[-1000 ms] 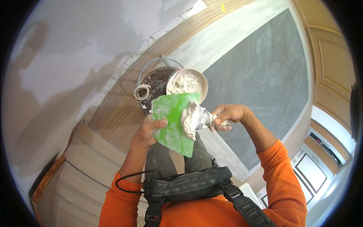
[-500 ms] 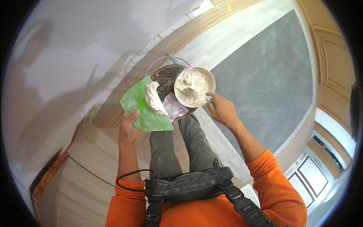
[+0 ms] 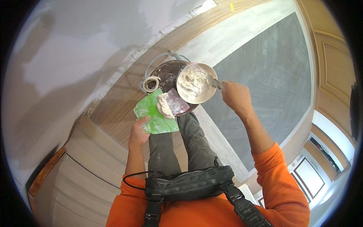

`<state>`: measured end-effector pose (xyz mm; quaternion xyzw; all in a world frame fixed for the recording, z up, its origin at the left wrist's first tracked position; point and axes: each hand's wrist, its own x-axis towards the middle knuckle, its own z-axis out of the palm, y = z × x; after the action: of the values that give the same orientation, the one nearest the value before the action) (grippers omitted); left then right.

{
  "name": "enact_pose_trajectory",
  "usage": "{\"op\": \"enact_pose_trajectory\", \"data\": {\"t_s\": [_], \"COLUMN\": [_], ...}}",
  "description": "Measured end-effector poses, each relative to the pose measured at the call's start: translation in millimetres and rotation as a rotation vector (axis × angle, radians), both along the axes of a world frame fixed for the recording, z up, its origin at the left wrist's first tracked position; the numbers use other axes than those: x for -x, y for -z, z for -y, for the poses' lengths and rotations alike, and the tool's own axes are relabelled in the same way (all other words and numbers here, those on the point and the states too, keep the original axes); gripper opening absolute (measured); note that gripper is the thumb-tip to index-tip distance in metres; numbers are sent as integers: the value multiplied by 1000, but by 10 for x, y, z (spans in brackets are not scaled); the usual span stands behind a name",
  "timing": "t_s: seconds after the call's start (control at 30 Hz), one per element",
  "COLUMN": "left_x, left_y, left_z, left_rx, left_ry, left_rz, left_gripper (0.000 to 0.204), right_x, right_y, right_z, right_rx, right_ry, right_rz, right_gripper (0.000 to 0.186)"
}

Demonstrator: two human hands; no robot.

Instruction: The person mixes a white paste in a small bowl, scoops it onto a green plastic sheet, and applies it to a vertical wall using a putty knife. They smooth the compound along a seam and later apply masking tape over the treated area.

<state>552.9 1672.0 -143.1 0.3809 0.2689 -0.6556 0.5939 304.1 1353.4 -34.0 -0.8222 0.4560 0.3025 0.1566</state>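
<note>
My left hand (image 3: pixel 139 132) grips the lower left edge of a flat green plastering float (image 3: pixel 149 108). A lump of pale plaster (image 3: pixel 164 106) lies along the float's right side. My right hand (image 3: pixel 236 96) is closed on the handle of a putty knife (image 3: pixel 215 83), whose blade reaches over the right rim of a round tub. Creamy plaster fills the tub (image 3: pixel 193 102), which stands on a round dark stool top (image 3: pixel 168 72). A purplish, plaster-smeared plate (image 3: pixel 177 101) lies beside the tub, partly hidden by the green float.
A roll of pale tape (image 3: pixel 151 84) sits at the stool's left edge, near a grey curved metal tube (image 3: pixel 155 58). The plastered wall (image 3: pixel 75 56) rises on the left above wooden flooring (image 3: pixel 121 87). A dark grey panel (image 3: pixel 268 83) spreads to the right; beige covering (image 3: pixel 90 162) lies lower left.
The green float has moved slightly right and down, uncovering the tape roll. My right hand has risen rightward, drawing the putty knife from the middle of the plaster to the tub's right rim.
</note>
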Motion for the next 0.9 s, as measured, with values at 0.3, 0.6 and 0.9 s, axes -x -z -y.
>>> {"op": "enact_pose_trajectory", "data": {"t_s": [0.3,0.6,0.9], "left_x": [33,105,119], "left_y": [-3,10,72], "left_z": [72,55,40], "left_rx": [-25,-55,-59], "left_ry": [70,43,-16], "left_rz": [71,93,85], "left_gripper": [51,48,50], "right_x": [-221,-5,-112], "right_y": [178,600,443], "right_z": [-21,-180,-197], "right_rx": [-246,-325,-181], "right_ry": [-1,-67,-221], "right_rz": [-2,322,324], "right_gripper": [26,29,27]}}
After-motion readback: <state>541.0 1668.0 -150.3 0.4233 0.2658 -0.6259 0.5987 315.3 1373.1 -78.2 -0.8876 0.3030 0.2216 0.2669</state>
